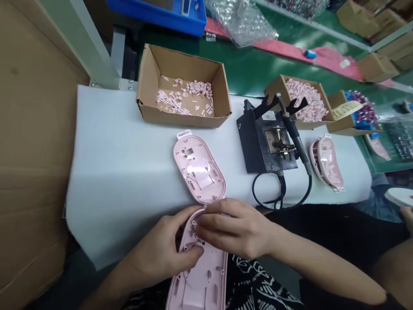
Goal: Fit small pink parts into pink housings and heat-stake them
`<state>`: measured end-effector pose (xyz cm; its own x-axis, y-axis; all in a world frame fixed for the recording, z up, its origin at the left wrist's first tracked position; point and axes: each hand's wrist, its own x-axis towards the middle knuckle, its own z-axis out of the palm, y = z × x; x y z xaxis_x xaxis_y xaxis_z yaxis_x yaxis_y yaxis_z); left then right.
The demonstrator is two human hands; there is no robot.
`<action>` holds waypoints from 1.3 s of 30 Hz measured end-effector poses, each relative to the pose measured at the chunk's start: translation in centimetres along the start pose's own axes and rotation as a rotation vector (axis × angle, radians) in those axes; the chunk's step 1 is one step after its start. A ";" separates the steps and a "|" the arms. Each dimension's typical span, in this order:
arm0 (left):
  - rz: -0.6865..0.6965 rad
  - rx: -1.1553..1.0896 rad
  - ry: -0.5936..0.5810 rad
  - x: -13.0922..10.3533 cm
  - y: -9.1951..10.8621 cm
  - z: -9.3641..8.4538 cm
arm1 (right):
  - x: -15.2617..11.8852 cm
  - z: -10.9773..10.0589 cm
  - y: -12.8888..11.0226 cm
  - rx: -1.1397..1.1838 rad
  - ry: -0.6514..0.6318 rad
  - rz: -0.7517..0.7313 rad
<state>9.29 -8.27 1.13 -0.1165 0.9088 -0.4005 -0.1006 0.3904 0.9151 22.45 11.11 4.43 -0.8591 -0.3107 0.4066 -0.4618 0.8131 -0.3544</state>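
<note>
My left hand [172, 247] grips the left edge of a pink plastic shell [211, 267], its thumb lying across the inside. The shell is held over my lap, inner side up, showing posts and ribs. At its upper end, the fingers of my right hand [237, 228] are pinched together against the inside. Whatever those fingertips hold, if anything, is hidden. Just beyond my hands, a second pink shell [201, 170] lies inner side up on the white table cover [122, 172], with a handle loop at its far end.
An open cardboard box [183, 116] holds small pink parts. Right of it stands a black soldering device [258, 146] with a looped cable [280, 206]. Stacked pink shells [329, 161] and a box of pink pieces [306, 99] are farther right. A co-worker's hand [407, 217] shows at the right edge.
</note>
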 end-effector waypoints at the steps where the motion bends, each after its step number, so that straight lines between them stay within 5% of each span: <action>1: 0.000 0.002 -0.005 0.3 0.2 0.2 | -0.5 -0.1 0.1 -0.012 -0.013 0.004; 13: -0.039 0.040 0.053 2.0 2.6 2.4 | -3.4 -3.2 1.4 -0.012 -0.110 0.084; 22: 0.004 0.223 0.044 3.4 5.0 3.5 | -4.4 -3.4 0.4 0.479 0.128 0.511; 39: 0.075 0.458 0.059 5.2 6.1 6.2 | -6.0 -3.5 -0.2 0.748 0.084 0.631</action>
<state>14.16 -0.28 4.94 -0.1643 0.9324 -0.3218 0.3555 0.3603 0.8625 28.42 14.55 5.00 -0.9910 0.1336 0.0076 0.0313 0.2867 -0.9575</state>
